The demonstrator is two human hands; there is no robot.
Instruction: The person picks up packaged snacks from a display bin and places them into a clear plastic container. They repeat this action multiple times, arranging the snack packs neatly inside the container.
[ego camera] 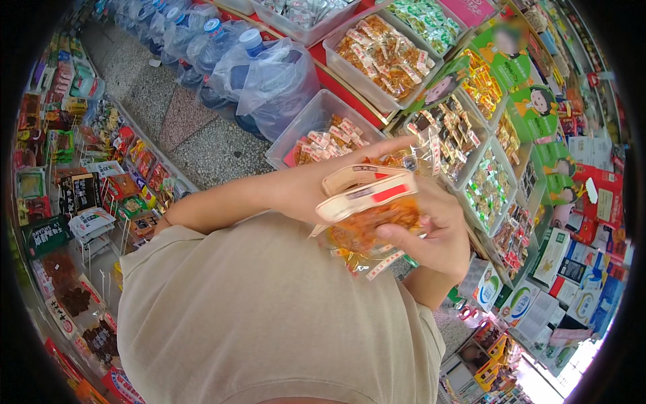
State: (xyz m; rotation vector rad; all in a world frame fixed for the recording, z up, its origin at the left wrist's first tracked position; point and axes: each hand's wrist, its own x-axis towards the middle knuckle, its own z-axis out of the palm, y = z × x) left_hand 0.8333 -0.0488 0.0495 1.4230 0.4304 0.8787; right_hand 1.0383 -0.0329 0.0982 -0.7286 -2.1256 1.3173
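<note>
My right hand [444, 227] grips clear plastic snack packets [376, 227] filled with orange-red pieces, its thumb lying across the front one. Cream paper label strips with a red patch cross the top of these packets, which are slightly blurred. My left hand [323, 177] reaches in from the left behind the bundle and supports it, its palm and most fingers hidden by the packets. More packet film and label strips stick out past its fingertips and below the bundle. Just beyond the hands, a translucent plastic bin [282, 146] holds similar packets with pale labels.
A fuller bin [335, 58] of labelled orange packets stands on the red-edged shelf. Small bins [489, 202] of wrapped snacks line the right. Large bagged water bottles [267, 81] stand on the speckled floor [212, 156]. Packaged snacks [81, 192] fill a left-hand display; cartons [530, 303] sit lower right.
</note>
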